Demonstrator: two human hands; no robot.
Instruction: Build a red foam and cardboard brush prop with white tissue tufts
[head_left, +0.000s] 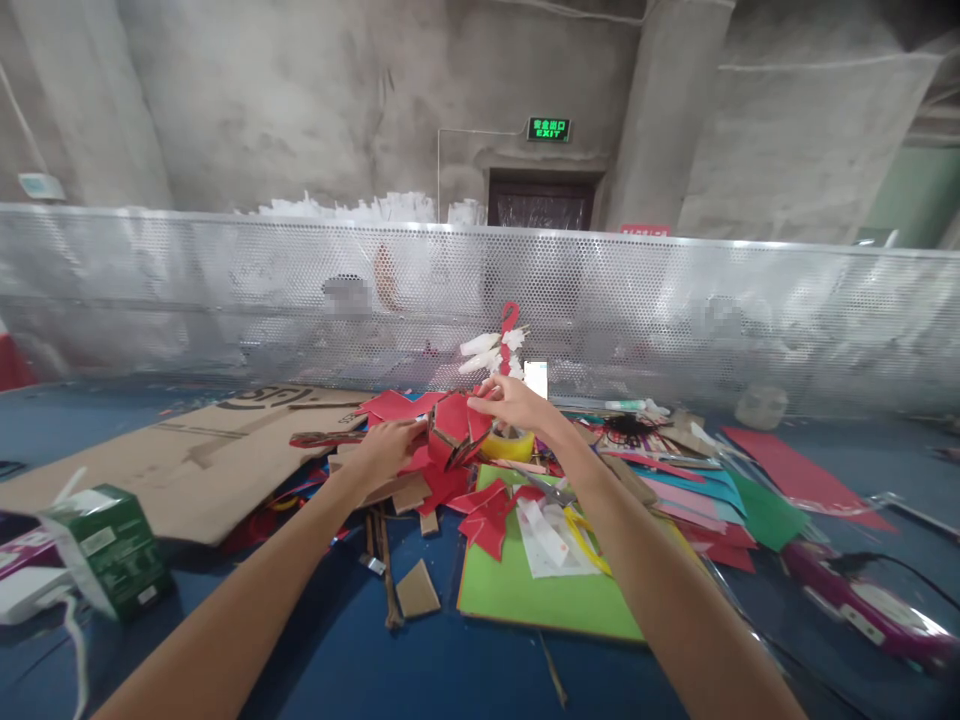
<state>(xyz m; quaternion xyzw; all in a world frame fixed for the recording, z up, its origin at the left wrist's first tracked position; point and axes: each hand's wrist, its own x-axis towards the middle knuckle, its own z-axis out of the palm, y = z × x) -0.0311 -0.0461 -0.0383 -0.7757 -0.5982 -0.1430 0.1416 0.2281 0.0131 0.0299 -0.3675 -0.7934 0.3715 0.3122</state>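
A red paper-covered cardboard piece with brown edges stands between my hands at the middle of the pile. My left hand reaches to its left side, fingers bent and close together near its edge. My right hand is at its upper right, with thumb and fingers curled near its top. How firmly either hand grips is too small to tell. A yellow tape roll sits just under my right hand. Red paper scraps lie below, partly over a green sheet.
Large flat cardboard lies at the left, with a green box before it. Yellow-handled scissors rest on the green sheet. Coloured papers and a purple tool are at the right. A perforated metal screen stands behind.
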